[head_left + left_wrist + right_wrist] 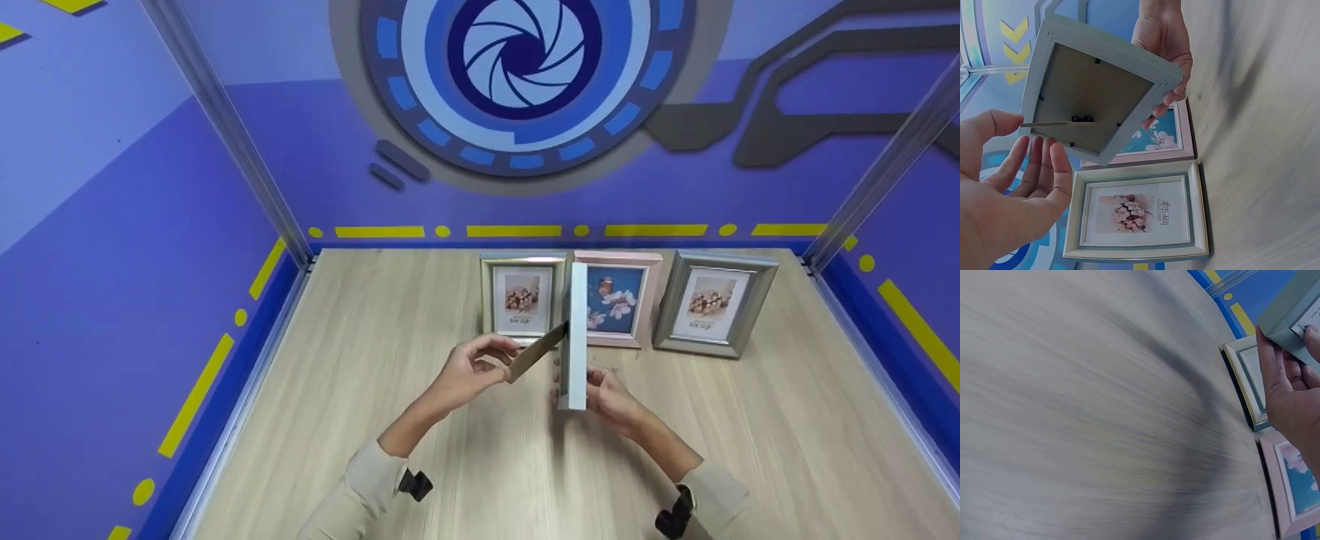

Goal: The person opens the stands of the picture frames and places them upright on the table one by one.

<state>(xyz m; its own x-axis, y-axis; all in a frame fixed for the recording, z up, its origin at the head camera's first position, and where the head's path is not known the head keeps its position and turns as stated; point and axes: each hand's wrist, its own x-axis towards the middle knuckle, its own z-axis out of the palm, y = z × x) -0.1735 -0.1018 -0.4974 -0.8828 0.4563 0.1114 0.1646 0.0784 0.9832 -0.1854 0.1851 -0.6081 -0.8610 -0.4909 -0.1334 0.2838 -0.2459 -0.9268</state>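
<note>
Held up over the table is a light blue-grey photo frame (577, 337), edge-on in the head view. Its brown backing (1086, 90) faces left, and a thin support leg (536, 352) is swung out from it. My left hand (472, 367) pinches the free end of that leg between thumb and fingers. My right hand (611, 397) grips the frame near its lower end, with fingers behind it and the thumb (1313, 340) on the front. A white insert with small print shows beside that thumb in the right wrist view.
Along the back of the table (360, 360) stand a cream-and-gold frame (486, 300), a pink frame (651, 300) and a grey-silver frame (754, 307). The held frame overlaps the pink one in the head view. Blue printed walls (277, 135) enclose the table behind and at both sides.
</note>
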